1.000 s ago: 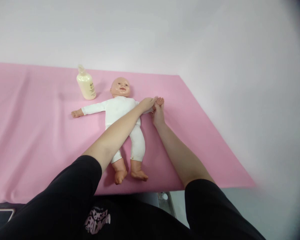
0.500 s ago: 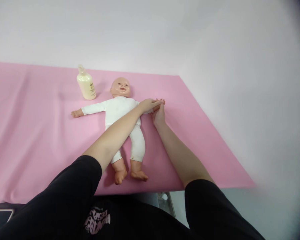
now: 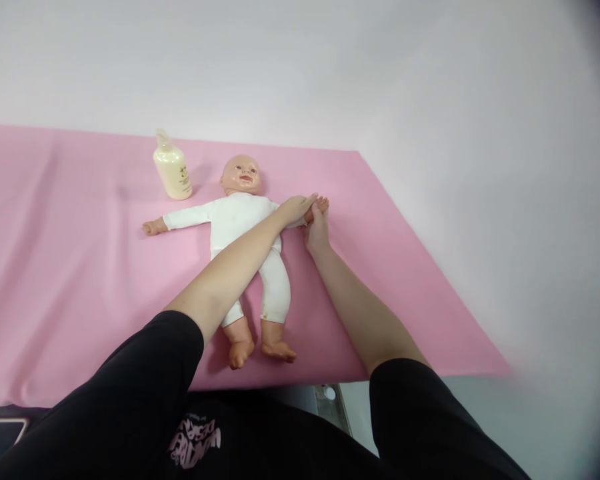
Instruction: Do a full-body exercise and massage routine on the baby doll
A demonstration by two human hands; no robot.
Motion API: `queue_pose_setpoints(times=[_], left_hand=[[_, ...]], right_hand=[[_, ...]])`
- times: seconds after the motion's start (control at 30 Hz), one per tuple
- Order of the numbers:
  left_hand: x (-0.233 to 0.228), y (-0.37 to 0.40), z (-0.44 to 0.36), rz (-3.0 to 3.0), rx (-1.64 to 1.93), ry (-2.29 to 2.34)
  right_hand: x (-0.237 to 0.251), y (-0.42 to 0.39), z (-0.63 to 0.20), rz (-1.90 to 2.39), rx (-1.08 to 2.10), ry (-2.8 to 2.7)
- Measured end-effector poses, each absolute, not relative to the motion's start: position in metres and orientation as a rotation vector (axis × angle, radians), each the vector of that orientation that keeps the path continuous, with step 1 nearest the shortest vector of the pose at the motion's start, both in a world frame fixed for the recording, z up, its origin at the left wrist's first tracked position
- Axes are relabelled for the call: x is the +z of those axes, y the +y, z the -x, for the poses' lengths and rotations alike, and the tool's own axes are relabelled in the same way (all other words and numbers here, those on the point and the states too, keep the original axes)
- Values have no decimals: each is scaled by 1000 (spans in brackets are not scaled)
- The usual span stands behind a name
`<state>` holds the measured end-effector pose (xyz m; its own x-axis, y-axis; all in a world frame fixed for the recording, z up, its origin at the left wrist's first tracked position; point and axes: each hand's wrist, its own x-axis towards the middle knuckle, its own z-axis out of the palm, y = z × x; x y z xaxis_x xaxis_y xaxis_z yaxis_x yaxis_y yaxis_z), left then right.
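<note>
Doll (image 3: 245,233) lies face-up on the pink cloth (image 3: 55,267), head away from me, arms out sideways. My left hand (image 3: 294,208) and right hand (image 3: 318,230) both close on its outstretched arm at my right.

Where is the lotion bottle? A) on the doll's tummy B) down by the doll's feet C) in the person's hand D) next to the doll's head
D: the lotion bottle stands upright on the pink cloth, just left of the doll and its head, apart from both hands.
</note>
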<state>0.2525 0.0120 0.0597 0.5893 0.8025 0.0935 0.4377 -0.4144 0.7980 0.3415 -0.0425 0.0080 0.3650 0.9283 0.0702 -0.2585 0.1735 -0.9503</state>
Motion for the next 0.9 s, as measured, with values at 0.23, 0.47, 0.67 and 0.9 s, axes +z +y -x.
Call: queue_pose_setpoints(times=[0.23, 0.47, 0.67, 0.9], left_hand=[[65, 4, -250, -2066, 553, 943], [59, 9, -252, -1974, 600, 964], [71, -4, -247, -1790, 571, 888], [71, -6, -247, -1930, 556, 915]], right_hand=[[13, -42, -339, 1050, 1052, -707], [13, -45, -340, 1055, 1019, -752], [11, -46, -341, 1038, 1012, -796], [10, -41, -340, 1028, 969, -778]])
